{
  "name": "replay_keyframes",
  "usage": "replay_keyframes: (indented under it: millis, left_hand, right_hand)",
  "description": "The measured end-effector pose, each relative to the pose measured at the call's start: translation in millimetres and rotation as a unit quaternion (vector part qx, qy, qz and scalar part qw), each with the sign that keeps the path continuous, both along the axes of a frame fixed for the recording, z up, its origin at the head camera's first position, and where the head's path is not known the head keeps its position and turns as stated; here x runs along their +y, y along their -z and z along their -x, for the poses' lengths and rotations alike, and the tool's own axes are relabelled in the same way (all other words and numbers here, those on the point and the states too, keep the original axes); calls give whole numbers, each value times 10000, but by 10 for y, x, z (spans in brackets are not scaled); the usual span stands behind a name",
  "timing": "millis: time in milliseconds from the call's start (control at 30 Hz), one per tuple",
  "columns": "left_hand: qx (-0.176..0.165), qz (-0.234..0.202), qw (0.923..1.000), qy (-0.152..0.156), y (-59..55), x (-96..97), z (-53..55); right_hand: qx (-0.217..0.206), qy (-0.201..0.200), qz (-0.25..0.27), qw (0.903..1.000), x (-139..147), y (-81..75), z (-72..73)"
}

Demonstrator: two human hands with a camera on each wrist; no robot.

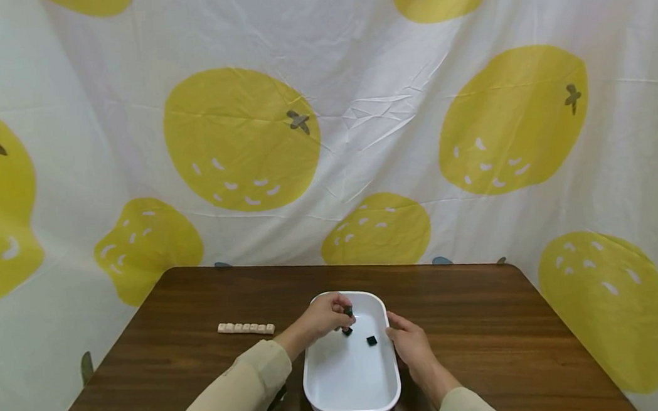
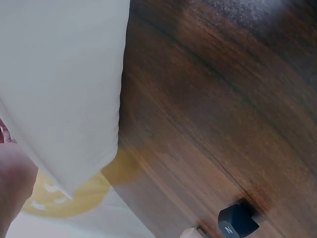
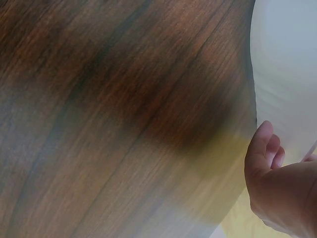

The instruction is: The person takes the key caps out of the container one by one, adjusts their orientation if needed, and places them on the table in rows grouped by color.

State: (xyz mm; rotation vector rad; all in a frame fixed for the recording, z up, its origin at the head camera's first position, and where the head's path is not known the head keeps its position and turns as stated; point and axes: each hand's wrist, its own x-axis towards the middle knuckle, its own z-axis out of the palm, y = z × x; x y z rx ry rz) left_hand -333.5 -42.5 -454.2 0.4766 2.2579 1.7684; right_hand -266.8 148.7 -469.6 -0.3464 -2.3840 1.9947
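Pinched in the left hand [image 1: 325, 314], a dark keycap [image 1: 348, 310] hangs over the far half of a white tray [image 1: 351, 380] — which way the keycap faces cannot be told. The tray's long axis points away from the person; the right hand [image 1: 413, 346] grips its right side. Leftward, beige keycaps [image 1: 246, 328] form a crosswise row on the wood-grain table [image 1: 484, 334], before a lemon-print cloth [image 1: 358, 134].

Both wrist views' edges cut off the white tub [image 2: 64, 89].
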Motion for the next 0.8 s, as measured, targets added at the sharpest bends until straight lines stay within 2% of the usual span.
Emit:
replay_keyframes:
  millis: [167, 267, 400, 633, 700, 733, 767, 800]
  left_hand:
    - [-425, -358, 9985, -13, -9, 19, -5]
    - [-591, -383, 9975, -43, -12, 31, -6]
    - [-555, -331, 9979, 10, 4, 42, 2]
    - [-449, -361, 9983, 93, 7, 30, -6]
    - [-152, -27, 9997, 198, 1, 15, -15]
    - [179, 352, 9988, 288, -2, 7, -18]
    - [602, 830, 9939, 407, 0, 1, -21]
    - [1031, 1379, 9837, 526, 5, -2, -25]
  right_hand:
    - [-1, -53, 38, 10000, 3, 1, -4]
    - [-85, -35, 57, 9999, 7, 12, 2]
    - [-164, -4, 91, 9998, 1, 12, 3]
    - [-15, -67, 98, 9999, 2, 15, -1]
    - [-15, -81, 93, 9999, 3, 3, -9]
    - [-12, -93, 95, 9999, 4, 2, -9]
    - [-13, -91, 81, 9999, 5, -4, -10]
    - [-15, -82, 85, 9999, 6, -7, -11]
